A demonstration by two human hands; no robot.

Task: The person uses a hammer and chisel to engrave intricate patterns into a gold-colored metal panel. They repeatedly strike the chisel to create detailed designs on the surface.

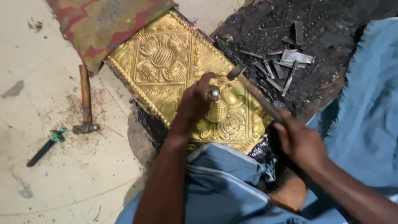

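Already we are working well into the gold-coloured embossed panel (pixel 174 70), which is lying on the floor just under our fingers: the large flower medallion beyond our fingertips is looking fully raised, the beaded border is running along both visible edges, and the scrollwork around the domed, cross-hatched boss right below our left hand (pixel 197 101) is standing out in relief. Our left fingers are closing narrowly around a small steel punch (pixel 215 93), holding it upright with its tip on the metal just above that boss, so we are judging this central patch to be the part being refined; what is remaining under our arm we cannot tell. Our right hand (pixel 300 143) is wrapping its fingers tightly around the handle of a hammer (pixel 248 85), whose head is hovering just beside the punch's top. Past the right fingers, a cluster of spare punches and chisels (pixel 286 66) is lying on a black, tarry slab. Out beyond the left fingers, a second hammer (pixel 86 103) and a dark tool with a green tip (pixel 45 146) are resting on the pale, dusty floor, and a red-and-ochre cushion (pixel 103 25) is overlapping the panel's far corner. Blue cloth (pixel 369 103) is draping around our knees.
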